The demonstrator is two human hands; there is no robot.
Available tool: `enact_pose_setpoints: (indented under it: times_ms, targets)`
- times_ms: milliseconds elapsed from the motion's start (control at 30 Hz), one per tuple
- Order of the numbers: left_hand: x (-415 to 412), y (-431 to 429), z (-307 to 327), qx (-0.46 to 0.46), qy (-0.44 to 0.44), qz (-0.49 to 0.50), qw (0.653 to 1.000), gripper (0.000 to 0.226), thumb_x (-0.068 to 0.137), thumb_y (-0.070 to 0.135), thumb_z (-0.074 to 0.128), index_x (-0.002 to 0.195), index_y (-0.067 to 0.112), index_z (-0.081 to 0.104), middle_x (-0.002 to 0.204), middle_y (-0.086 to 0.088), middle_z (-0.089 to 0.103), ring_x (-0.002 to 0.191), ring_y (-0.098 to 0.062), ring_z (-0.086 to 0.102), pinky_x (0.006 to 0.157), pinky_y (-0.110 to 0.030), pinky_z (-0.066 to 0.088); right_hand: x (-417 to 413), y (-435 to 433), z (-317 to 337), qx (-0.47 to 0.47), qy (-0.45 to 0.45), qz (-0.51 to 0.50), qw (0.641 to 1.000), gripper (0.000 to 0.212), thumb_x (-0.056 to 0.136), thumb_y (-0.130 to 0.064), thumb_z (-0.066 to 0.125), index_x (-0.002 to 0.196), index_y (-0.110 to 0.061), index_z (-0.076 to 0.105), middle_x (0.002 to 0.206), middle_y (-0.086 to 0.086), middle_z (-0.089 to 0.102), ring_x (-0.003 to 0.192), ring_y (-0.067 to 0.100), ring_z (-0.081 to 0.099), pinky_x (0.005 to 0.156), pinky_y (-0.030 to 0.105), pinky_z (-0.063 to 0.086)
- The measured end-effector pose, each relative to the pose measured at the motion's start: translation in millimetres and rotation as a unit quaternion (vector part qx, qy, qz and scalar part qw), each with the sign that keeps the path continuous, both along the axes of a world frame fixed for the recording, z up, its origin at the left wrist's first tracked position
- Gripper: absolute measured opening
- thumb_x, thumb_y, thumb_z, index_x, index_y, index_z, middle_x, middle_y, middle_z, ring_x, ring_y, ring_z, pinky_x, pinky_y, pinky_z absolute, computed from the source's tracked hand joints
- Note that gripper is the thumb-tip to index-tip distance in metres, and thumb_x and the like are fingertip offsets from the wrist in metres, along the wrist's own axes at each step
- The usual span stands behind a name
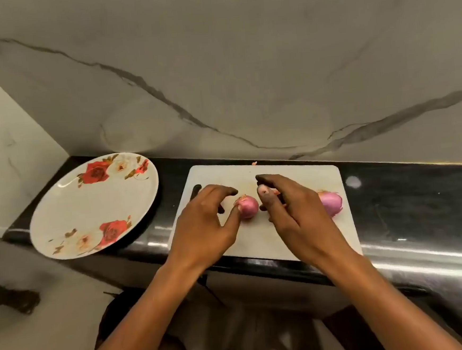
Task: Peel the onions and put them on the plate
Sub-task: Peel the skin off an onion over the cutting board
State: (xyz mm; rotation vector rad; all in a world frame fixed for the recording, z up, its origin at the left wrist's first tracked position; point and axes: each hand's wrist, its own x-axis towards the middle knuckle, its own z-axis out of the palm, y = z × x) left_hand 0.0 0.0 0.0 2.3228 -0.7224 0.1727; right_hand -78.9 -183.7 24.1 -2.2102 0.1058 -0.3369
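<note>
Left grip loose, thumb touching onion, right grip unclear, half-hiding second onion.

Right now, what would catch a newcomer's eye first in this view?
The left hand and right hand flank a small red onion mid-way on the white cutting board, the left thumb touching it. A second red onion lies at the board's right edge, partly behind the right hand. Left of the board, the rose-patterned plate holds no onion.

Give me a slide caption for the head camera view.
A left hand and right hand flank a red onion on the cutting board; second onion at right, floral plate at left.
</note>
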Motion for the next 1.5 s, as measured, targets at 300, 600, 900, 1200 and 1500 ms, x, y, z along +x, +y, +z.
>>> enact_pose_setpoints:
  times_ms: [300,600,900,1200,1500]
  targets:
    - [14.4,-6.4,-46.1,-0.045,-0.007,-0.073,0.996,0.051,0.091,0.032,0.078,0.138,0.022,0.064,0.131,0.010,0.066,0.116,-0.003,0.063,0.094,-0.012,0.052,14.6,3.2,-59.8,-0.114,-0.024,0.046,0.992,0.042,0.106,-0.028,0.056,0.148,-0.026,0.056,0.148,-0.007,0.061,0.130,0.006,0.059,0.104,0.028,0.056]
    - [25.6,-10.6,-68.2,-0.101,-0.012,-0.078,0.992,0.061,0.084,0.018,0.084,0.142,0.023,0.064,0.127,0.014,0.067,0.106,-0.003,0.067,0.090,-0.016,0.055,19.1,8.0,-98.5,-0.170,-0.134,0.003,0.976,0.047,0.098,-0.021,0.069,0.143,-0.013,0.064,0.147,0.008,0.063,0.131,0.020,0.064,0.096,0.042,0.062]
    - [27.4,-4.6,-74.2,-0.158,-0.002,-0.098,0.983,0.053,0.083,0.021,0.085,0.134,0.018,0.071,0.119,0.010,0.073,0.097,-0.010,0.073,0.085,-0.031,0.063,21.4,1.1,-98.1,-0.116,-0.152,0.022,0.981,0.039,0.101,-0.026,0.072,0.139,-0.017,0.067,0.133,-0.003,0.071,0.121,0.009,0.067,0.099,0.033,0.057]
    - [27.2,-2.8,-72.6,-0.185,0.010,-0.122,0.975,0.057,0.081,0.008,0.088,0.134,0.017,0.070,0.121,0.006,0.072,0.088,-0.017,0.074,0.074,-0.035,0.065,19.1,3.0,-95.2,-0.074,-0.160,0.006,0.984,0.045,0.096,-0.029,0.078,0.138,-0.017,0.067,0.120,-0.007,0.075,0.098,0.005,0.072,0.085,0.027,0.060]
    - [27.1,-3.0,-70.2,-0.176,0.021,-0.151,0.973,0.054,0.084,0.016,0.088,0.135,0.013,0.071,0.117,0.009,0.076,0.094,0.000,0.073,0.081,-0.015,0.059,15.5,0.8,-94.7,-0.044,-0.195,0.007,0.980,0.037,0.089,-0.018,0.085,0.125,-0.014,0.076,0.112,-0.012,0.078,0.099,-0.001,0.074,0.087,0.014,0.057]
